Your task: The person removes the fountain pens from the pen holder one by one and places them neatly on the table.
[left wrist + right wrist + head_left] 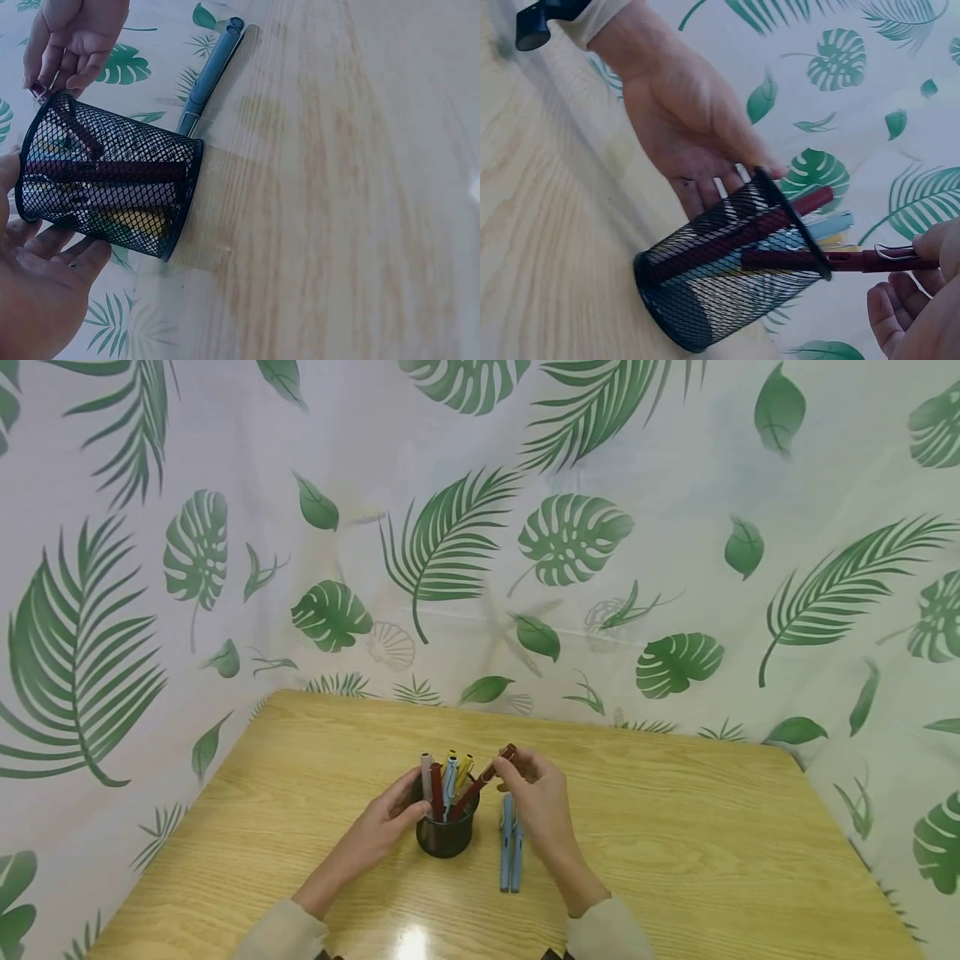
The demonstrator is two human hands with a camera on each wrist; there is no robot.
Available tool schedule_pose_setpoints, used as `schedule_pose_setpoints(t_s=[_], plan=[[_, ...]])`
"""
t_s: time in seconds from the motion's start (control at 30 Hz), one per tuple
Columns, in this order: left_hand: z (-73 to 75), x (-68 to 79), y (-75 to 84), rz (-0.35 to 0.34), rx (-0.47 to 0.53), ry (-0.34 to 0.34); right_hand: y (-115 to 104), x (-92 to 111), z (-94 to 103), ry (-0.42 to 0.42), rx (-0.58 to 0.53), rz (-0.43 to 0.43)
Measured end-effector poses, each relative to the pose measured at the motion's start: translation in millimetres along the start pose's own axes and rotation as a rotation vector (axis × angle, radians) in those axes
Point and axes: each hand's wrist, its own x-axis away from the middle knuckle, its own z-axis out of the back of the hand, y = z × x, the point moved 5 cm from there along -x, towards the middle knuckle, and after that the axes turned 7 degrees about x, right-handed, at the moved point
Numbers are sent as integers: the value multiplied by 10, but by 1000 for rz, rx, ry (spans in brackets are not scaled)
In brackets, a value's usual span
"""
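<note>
A black mesh pen holder (444,838) stands upright on the table, and my left hand (382,827) grips its left side near the rim. Between the thumb and fingers of my right hand (543,797) is a dark red pen (847,261), pinched at its clip end. That pen leans over the right of the rim, its lower part inside the mesh. Also in the holder are another dark red pen (437,789), a light blue pen (450,777), a pale pen (426,775) and yellow pens (466,766). Two blue pens (506,860) lie side by side under my right hand.
The wood-grain table (675,843) stretches out on both sides of the holder. A white cloth (465,668) printed with green leaves hangs behind the table and down its sides.
</note>
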Motion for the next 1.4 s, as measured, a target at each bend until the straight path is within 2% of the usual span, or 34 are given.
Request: schedule_pose_setpoints(t_s=[0.47,0.83,1.4], plan=[[5,-6,-2,5,13,-3,2,0,370,33,-222,-68],[14,-3,-18,-3,2,-7,29,-14,767,142,-406,-120],[10,-4,-12,-3,6,-18,88,94,1463,234,-444,-131]])
